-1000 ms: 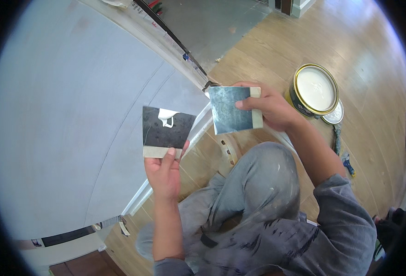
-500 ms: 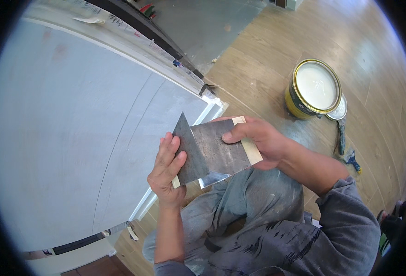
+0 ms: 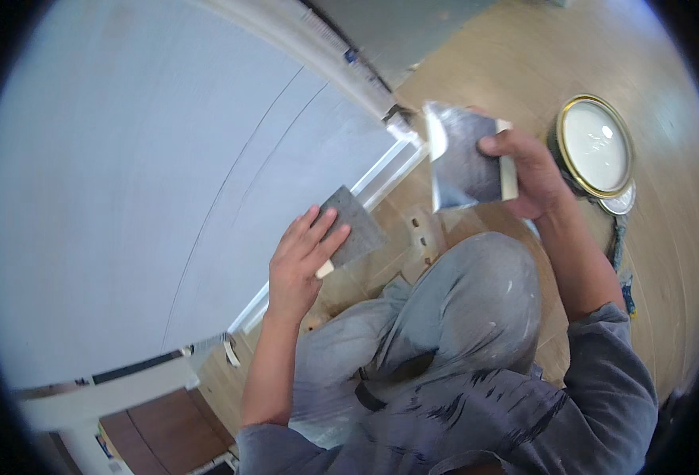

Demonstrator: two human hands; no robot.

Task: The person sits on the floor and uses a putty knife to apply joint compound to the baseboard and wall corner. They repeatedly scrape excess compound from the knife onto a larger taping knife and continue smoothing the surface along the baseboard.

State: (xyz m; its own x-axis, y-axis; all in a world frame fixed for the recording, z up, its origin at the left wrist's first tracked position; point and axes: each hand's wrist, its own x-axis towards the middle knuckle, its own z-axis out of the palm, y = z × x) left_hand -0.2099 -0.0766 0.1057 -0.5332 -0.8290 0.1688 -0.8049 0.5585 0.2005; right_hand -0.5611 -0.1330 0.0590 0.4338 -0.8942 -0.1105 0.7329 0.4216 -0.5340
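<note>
Head view: two scrapers, one per hand, beside a pale wall.

The left hand [image 3: 298, 265] pinches a small scraper [image 3: 353, 226], blade slanting up-right, near the wall [image 3: 143, 182]. The right hand [image 3: 527, 170] grips a wider scraper [image 3: 460, 158] (blade upright, facing the camera), fingers wrapped round its handle, well apart, near the paint can [image 3: 595, 146].

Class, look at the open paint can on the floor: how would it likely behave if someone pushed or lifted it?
The paint can looks nearly full of white paint, so it is probably heavy and would slide rather than tip. Its lid lies off beside it, so a hard shove might slop paint onto the wooden floor.
</note>
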